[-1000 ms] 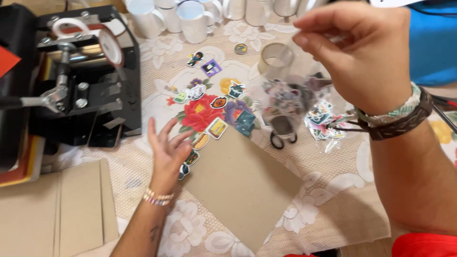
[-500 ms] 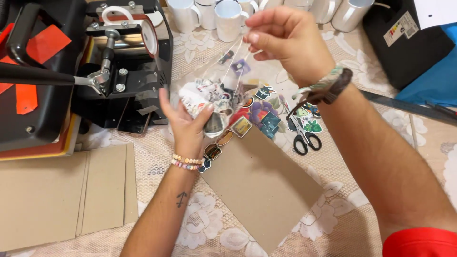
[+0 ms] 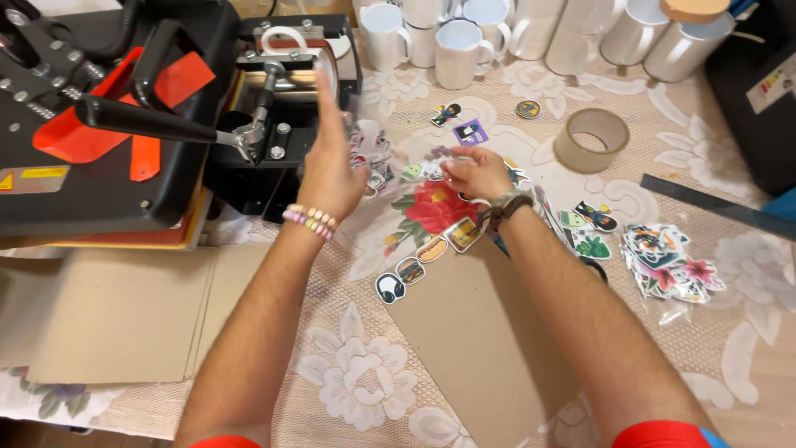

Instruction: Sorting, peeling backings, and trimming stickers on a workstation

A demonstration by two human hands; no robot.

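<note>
My left hand is raised and blurred in front of the mug press, closed on a loose bundle of stickers. My right hand hovers low over the table and pinches a small sticker at its fingertips. Under it lies a big red flower sticker. A row of small stickers runs along the upper edge of a brown cardboard sheet, which lies beneath my right forearm.
A black and orange heat press and a mug press fill the left. White mugs line the back. A tape roll, a sticker pile, more cardboard sheets and a dark bar lie around.
My right hand has dropped from up near the mugs down to the stickers on the table. My left hand has swung up and left with the sticker bundle. The view has shifted.
</note>
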